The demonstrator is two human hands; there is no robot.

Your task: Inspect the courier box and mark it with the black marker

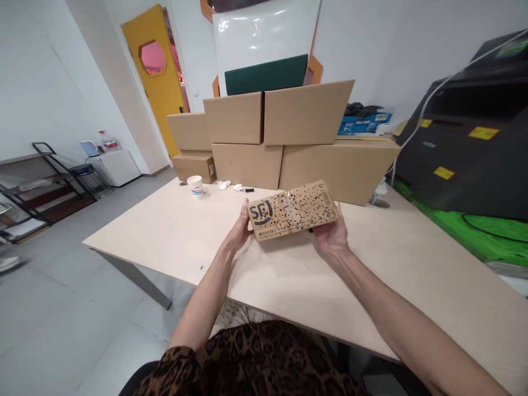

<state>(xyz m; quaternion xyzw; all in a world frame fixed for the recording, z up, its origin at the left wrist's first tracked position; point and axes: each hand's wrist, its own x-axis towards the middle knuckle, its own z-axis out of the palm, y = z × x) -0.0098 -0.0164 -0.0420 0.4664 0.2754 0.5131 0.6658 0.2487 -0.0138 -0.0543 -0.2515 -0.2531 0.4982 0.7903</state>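
Note:
A small brown cardboard box (292, 212), printed with dark speckles and "SF" lettering, is held between my two hands over the table (157, 236). Clear tape runs across its middle. My left hand (240, 226) grips the box's left end, and its other fingers are hidden behind the cardboard. At the right end, my right hand (333, 234) supports the box from the side and below. The box is tilted, with its right end higher than its left.
Large cardboard boxes (247, 165) are stacked along the table's back, topped by a dark green box (266, 76). A paper cup (195, 186), crumpled tissues (224, 185) and a small black object (249, 190) lie before them. Black equipment (466, 126) stands at the right.

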